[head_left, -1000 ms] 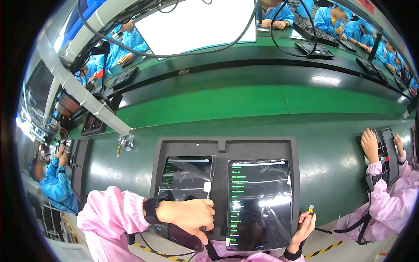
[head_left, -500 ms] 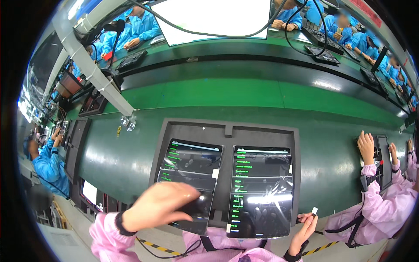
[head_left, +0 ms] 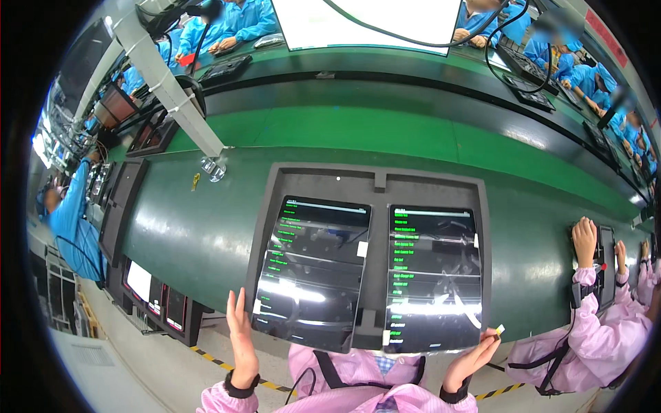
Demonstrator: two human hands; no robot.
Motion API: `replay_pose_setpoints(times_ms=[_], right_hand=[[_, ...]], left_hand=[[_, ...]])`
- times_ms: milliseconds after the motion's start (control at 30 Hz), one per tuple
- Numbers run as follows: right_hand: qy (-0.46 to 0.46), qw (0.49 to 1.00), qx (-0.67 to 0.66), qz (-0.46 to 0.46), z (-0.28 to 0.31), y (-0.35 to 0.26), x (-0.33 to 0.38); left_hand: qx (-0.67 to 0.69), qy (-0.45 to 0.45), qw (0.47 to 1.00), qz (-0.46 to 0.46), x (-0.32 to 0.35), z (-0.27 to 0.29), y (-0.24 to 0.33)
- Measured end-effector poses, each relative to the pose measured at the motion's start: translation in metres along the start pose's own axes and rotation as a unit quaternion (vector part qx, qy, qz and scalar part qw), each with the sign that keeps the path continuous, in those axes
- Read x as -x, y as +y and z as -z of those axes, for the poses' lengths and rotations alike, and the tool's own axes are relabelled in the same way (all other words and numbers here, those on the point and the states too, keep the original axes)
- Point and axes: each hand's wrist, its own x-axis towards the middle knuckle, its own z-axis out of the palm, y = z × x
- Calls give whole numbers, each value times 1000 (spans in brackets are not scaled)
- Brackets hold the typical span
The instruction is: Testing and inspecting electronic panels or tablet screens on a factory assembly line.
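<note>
Two black tablets lie side by side in a dark grey foam tray [head_left: 380, 180] on the green bench, their screens lit with lists of green text. My left hand [head_left: 242, 344] is at the near left corner of the tray, fingers stretched upward and holding nothing, beside the left tablet [head_left: 313, 275]. At the near right corner of the tray, next to the right tablet [head_left: 434, 275], my right hand [head_left: 475, 361] pinches a small white and yellow piece [head_left: 500, 331]; its exact kind is too small to make out. Small pale tabs stick out on the tablets' edges.
Left of the tray a clear object [head_left: 213, 169] and a small yellow piece [head_left: 195, 181] lie near a white post [head_left: 172, 96]. A co-worker in pink [head_left: 585, 323] handles a device on the right. Behind, a bright screen [head_left: 372, 24] stands before people in blue.
My left hand has moved off the left tablet to the tray's left side, its fingers now upright. My right hand still holds the small piece by the tray's right edge. The view has shifted slightly.
</note>
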Motion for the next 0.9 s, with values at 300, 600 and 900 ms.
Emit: replay_pose_setpoints(times_ms=[300,600,900], right_hand=[[22,999,32,22,8,-21,-29],[-535,830,-69,-143,-8,-54,77],[-502,839,-112,-178,-41,-58,94]], left_hand=[[53,36,998,18,29,-31,-2],[-36,152,930,-334,42,-72,5],[27,91,913,-398,60,-108,15]])
